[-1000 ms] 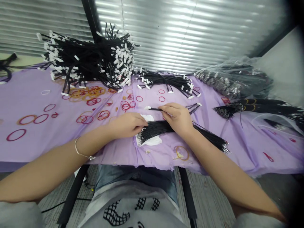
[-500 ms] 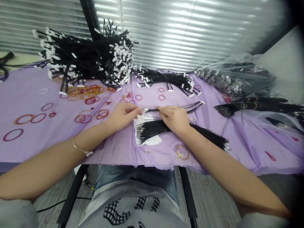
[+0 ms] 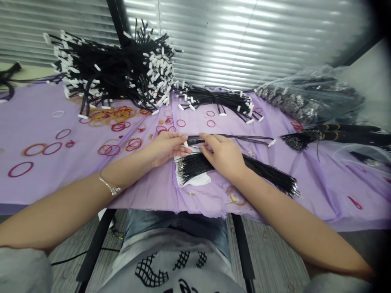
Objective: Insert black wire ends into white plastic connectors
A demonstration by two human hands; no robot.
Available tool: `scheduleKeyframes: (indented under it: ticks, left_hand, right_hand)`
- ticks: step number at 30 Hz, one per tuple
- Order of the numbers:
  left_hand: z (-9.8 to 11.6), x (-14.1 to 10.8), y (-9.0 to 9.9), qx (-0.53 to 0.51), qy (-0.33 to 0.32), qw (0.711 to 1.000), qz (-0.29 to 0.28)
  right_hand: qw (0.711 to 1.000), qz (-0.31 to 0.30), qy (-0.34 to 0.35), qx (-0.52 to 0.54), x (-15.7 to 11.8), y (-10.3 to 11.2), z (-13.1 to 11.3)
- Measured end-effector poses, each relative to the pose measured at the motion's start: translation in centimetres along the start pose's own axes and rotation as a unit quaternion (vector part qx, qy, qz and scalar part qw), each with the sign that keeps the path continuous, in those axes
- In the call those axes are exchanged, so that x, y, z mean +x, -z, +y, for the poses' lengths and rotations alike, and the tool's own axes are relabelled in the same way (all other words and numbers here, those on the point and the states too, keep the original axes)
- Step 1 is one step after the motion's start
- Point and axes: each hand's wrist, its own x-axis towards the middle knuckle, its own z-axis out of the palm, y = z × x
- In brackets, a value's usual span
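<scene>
A person's left hand and right hand meet over a few thin black wires, gripping them between the fingertips. The strands run past the right hand to a white connector. Just beneath the hands, touching the right palm, lies a thick bundle of black wires on a white sheet (silver tips show at both ends). Well beyond the hands rises a heap of white-tagged black wires, near red rubber bands on a lilac cloth.
</scene>
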Motion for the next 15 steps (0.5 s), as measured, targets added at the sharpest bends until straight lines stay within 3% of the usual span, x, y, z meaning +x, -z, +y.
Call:
scheduleKeyframes:
  ticks: [7, 15]
  left_hand:
    - [-0.6, 0.7, -0.1, 0.076, -0.107, 0.991, 0.005]
    - [-0.6, 0.7, 0.2, 0.054, -0.082, 0.995, 0.024]
  right_hand:
    - [0.995, -0.091, -0.001, 0.046, -0.3, -0.3, -0.3]
    - [0.971, -0.129, 0.030, 0.199, -0.1, 0.1, 1.1]
